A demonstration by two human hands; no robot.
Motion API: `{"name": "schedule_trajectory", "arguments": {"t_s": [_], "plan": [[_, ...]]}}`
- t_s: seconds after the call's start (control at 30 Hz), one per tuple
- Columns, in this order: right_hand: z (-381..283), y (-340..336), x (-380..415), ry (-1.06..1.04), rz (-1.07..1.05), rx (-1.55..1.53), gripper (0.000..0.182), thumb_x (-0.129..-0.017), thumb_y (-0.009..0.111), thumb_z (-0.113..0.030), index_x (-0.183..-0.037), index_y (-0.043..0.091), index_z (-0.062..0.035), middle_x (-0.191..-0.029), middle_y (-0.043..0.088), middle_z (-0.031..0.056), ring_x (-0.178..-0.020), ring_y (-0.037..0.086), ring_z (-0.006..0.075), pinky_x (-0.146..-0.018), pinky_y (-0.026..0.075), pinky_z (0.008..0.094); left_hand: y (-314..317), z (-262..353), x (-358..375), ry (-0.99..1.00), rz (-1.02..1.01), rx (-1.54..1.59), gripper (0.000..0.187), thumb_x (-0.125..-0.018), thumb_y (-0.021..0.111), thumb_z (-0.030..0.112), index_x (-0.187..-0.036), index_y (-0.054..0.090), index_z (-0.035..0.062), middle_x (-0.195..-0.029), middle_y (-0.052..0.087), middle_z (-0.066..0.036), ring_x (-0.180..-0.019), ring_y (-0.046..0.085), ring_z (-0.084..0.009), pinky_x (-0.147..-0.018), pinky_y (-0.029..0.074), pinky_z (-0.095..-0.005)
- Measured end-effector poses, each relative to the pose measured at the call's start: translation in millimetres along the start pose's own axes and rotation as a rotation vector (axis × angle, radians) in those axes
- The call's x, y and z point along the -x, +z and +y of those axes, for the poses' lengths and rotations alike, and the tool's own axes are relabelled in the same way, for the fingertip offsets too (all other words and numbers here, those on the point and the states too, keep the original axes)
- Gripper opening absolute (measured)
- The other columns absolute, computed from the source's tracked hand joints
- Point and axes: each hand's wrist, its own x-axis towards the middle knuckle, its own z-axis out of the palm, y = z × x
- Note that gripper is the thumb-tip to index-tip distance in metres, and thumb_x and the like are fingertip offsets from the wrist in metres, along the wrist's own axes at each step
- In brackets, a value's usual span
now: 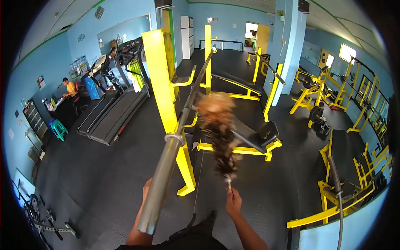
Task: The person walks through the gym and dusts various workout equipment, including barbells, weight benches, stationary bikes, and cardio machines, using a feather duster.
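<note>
1. Light-blue walls enclose the gym.
2. Dark, textured floor runs beneath treadmills and yellow benches.
3. A metal barbell slants past a yellow post.
4. The blurred feather duster is near the bar; right hand closed round its handle.
5. Left hand: partly hidden behind the bar, grip unclear.

Barbell spans rack, apparently seated on its hooks; contact unclear. Bench right of barbell. Treadmill left of rack; stool farther left. Back of room: cabinet left, doorway right. Pillar right of bench.
</note>
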Motion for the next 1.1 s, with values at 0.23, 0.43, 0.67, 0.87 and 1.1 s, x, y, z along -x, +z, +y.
{"name": "schedule_trajectory", "arguments": {"t_s": [0.23,0.43,0.67,0.87,1.1], "plan": [[12.6,-7.4,-213.0,-0.375,-0.088,0.262,0.024,-0.097,0.051,-0.019,-0.108,0.063,-0.0009,-0.07,0.06,0.0119,-0.057,0.055,0.0205,-0.056,0.044,0.032,-18.6,-81.9,-46.6,0.272,0.433,-0.161,0.033,-0.096,0.054,0.029,-0.071,0.046,0.0108,-0.064,0.048,0.002,-0.053,0.042,-0.0073,-0.049,0.031,-0.0228],[16.5,-3.5,-331.0,-0.516,-0.228,0.331,0.021,-0.095,0.054,-0.017,-0.104,0.062,-0.0003,-0.075,0.06,0.0185,-0.065,0.059,0.0355,-0.06,0.046,0.0377,15.2,-133.9,-140.0,0.489,0.36,-0.536,0.005,-0.089,0.061,0.004,-0.084,0.063,0.0025,-0.076,0.06,-0.001,-0.07,0.052,-0.0083,-0.064,0.042,-0.024],[57.9,18.2,-435.1,-0.503,-0.252,0.245,0.02,-0.094,0.053,-0.014,-0.107,0.062,-0.002,-0.082,0.062,0.0225,-0.078,0.061,0.0428,-0.067,0.049,0.0412,84.5,-80.6,-293.3,0.619,0.149,-1.24,0.031,-0.081,0.07,0.008,-0.111,0.063,0.0042,-0.109,0.06,-0.015,-0.098,0.06,-0.0281,-0.083,0.049,-0.0342],[109.5,47.8,-560.4,-0.385,-0.323,0.164,0.022,-0.095,0.053,-0.019,-0.108,0.062,-0.0031,-0.085,0.064,0.0214,-0.08,0.062,0.0416,-0.067,0.05,0.0446,124.1,-24.9,-455.6,0.924,0.394,-1.616,0.048,-0.076,0.071,0.007,-0.122,0.055,0.0042,-0.123,0.053,-0.019,-0.116,0.05,-0.0355,-0.099,0.039,-0.0431],[145.6,76.7,-731.3,-0.279,-0.399,0.176,0.022,-0.095,0.053,-0.019,-0.111,0.062,-0.0071,-0.087,0.064,0.0197,-0.083,0.062,0.0415,-0.068,0.049,0.0462,145.3,48.8,-662.5,0.614,0.893,-2.297,0.06,-0.082,0.069,0.025,-0.134,0.046,0.0065,-0.124,0.052,-0.021,-0.112,0.054,-0.0362,-0.094,0.044,-0.0461]]}}
